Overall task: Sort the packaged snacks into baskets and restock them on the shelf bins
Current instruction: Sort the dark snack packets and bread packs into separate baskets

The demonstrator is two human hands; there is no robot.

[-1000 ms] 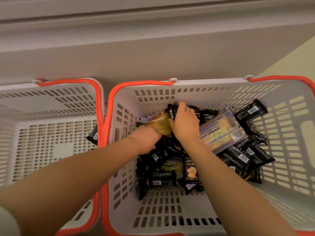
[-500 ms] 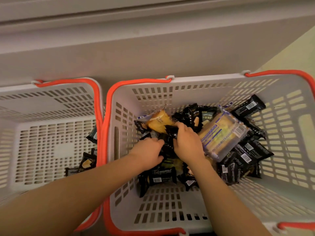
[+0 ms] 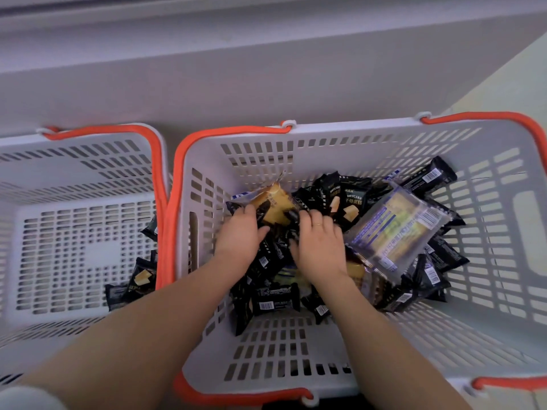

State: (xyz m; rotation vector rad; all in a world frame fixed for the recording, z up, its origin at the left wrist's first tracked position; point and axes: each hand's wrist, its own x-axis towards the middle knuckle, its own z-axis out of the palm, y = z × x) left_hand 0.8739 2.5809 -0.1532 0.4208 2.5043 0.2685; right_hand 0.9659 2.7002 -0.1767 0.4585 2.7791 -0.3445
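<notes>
Head view, left hand (image 3: 241,236) and right hand (image 3: 318,242), each grip clutching glossy black packets (image 3: 275,253), slotted plastic basket (image 3: 488,327).

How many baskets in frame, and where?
2. The left basket sits at the left edge, partly cut off, with a few black snack packs in its corner. The right basket fills centre and right, holding the main pile.
</notes>
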